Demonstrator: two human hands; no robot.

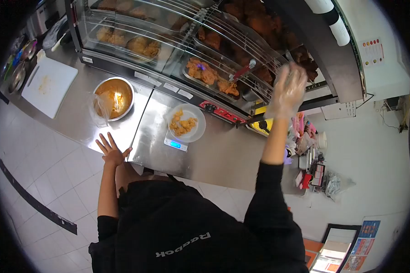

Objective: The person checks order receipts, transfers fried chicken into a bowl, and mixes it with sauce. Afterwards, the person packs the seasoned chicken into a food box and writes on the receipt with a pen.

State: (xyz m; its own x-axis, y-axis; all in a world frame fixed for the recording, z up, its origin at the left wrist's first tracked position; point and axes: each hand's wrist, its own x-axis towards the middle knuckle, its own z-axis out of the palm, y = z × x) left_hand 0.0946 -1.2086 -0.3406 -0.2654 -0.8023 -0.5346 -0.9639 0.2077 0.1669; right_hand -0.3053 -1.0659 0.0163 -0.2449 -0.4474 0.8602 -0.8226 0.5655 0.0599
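Black shirt (191, 223). Left hand (114, 156), bare, fingers spread, by counter (223, 157) edge. White bowl (199, 119) of fried pieces (183, 123), on scale (176, 144). Steel bowl (118, 96), plastic (98, 111) at rim. Right hand (288, 88), gloved, at cabinet (168, 57); fingers blurred, cannot tell if apart.

Dish (201, 129) on scale (176, 145), food pieces (183, 123) inside, scale edge emerging at seven o'clock. From dish: mixing bowl (129, 89) toward ten; cutting board (54, 84) beyond; display cabinet (164, 68) across eleven to two, trays of chicken (207, 75) inside. All on desk (223, 154).
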